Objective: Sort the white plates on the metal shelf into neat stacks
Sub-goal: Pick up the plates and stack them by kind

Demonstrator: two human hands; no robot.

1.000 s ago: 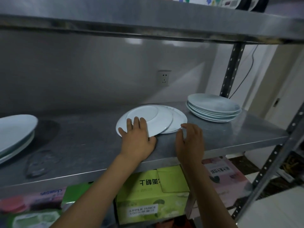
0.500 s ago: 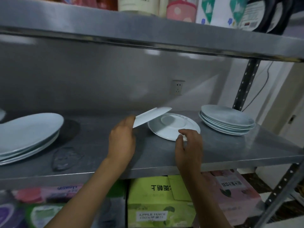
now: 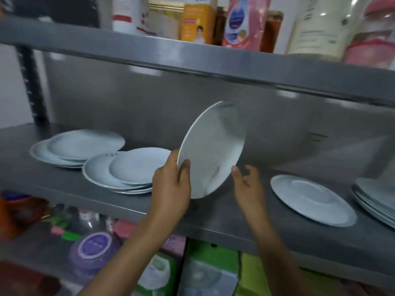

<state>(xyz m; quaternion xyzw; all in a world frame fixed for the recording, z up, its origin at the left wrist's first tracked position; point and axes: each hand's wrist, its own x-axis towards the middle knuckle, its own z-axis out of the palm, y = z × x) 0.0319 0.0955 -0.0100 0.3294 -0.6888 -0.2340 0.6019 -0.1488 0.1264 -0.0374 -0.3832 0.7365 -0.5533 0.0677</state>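
Mid-transfer: left hand (image 3: 171, 189) pinching tilted white plate (image 3: 213, 150) above metal shelf (image 3: 245, 212); right hand (image 3: 248, 186) loose, empty, beside rim. Next, probably: level and lower onto nearest uneven stack (image 3: 126, 169), then square edges.

Glazed white against brushed steel.
The raised plate (image 3: 213, 146) looks smooth, glossy ceramic, catching soft light; the metal shelf (image 3: 213, 223) shows a dull, brushed steel sheen; below, the boxes (image 3: 205, 272) look like printed cardboard, lightly shiny.
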